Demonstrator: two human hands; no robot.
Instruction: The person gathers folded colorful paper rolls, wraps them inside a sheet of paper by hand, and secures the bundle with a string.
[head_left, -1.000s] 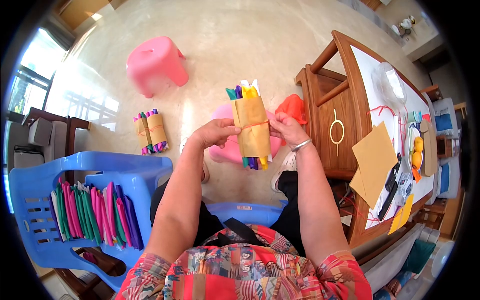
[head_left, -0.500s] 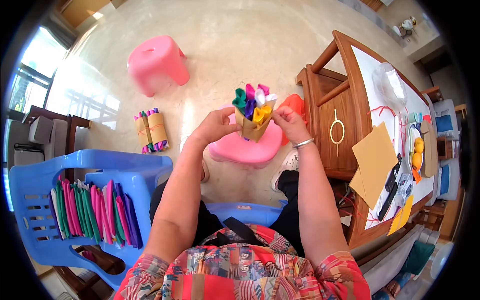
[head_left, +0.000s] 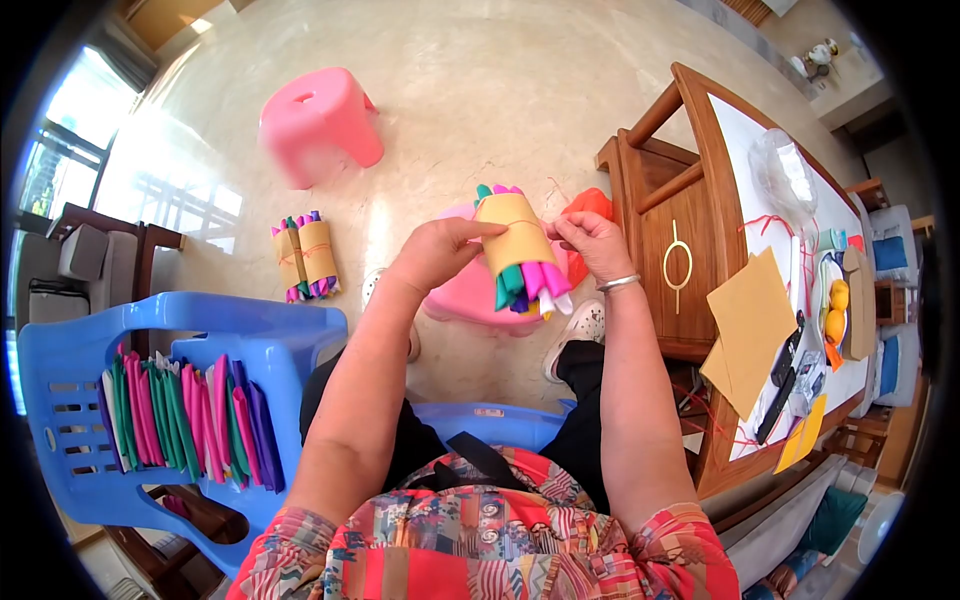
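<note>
A bundle of rolled coloured paper strips (head_left: 530,285), in green, pink, purple and white, is wrapped in a brown paper band (head_left: 508,235). My left hand (head_left: 440,255) grips the band from the left, thumb over its front. A thin string crosses the band, and a fine reddish end rises at its right. Pinched fingers of my right hand (head_left: 592,240) hold the string close to the bundle's right side. Beneath the bundle is a pink stool (head_left: 485,305), partly covered. Behind my right hand lies something orange-red (head_left: 590,205).
Two tied bundles (head_left: 305,255) lie on the floor to the left. A blue plastic chair (head_left: 180,315) holds several coloured rolls (head_left: 190,420). Another pink stool (head_left: 320,125) stands farther off. At right, a wooden table (head_left: 715,190) carries brown paper sheets (head_left: 755,330), red string and a plastic bag.
The bundle has turned over: its open coloured ends faced up and now point down toward me, showing the wrapped band. Both hands stay beside it.
</note>
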